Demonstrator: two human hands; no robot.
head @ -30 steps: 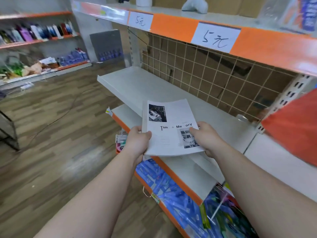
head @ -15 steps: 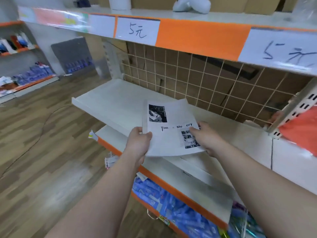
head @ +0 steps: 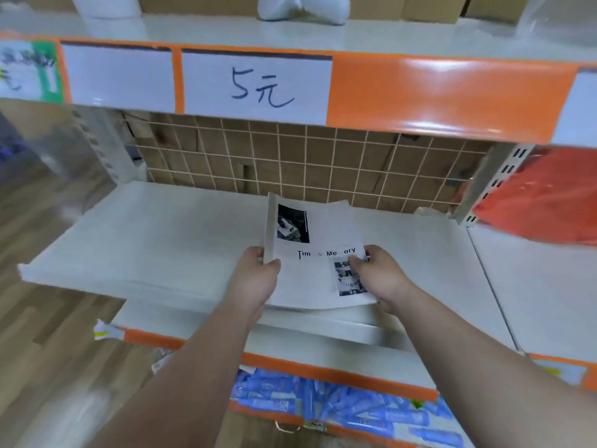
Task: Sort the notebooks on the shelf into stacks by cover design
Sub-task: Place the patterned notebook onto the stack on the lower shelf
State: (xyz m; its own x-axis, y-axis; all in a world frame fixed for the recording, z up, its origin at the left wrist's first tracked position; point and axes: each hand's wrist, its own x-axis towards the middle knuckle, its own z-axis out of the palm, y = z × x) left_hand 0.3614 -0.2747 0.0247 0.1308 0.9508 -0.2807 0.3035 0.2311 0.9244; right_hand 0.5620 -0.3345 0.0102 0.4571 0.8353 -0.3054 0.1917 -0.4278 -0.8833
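- Head view: at frame centre, white-covered notebooks (head: 318, 270) printed with black-and-white photos are held just above the front of the pale shelf (head: 145, 240).
- The left hand (head: 255, 281) is clamped on their left edge and the right hand (head: 379, 276) on their right edge, thumbs on top.
- Setting down one cover design is judged the step in hand.
- Next, a flat lowering and release of both grips is called for.

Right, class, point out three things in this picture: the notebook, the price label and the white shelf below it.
notebook (head: 310, 279), head view, blank middle of its white cover.
price label (head: 256, 82), head view, its middle, amid the handwriting.
shelf (head: 155, 234), head view, bare top, left of the notebook.
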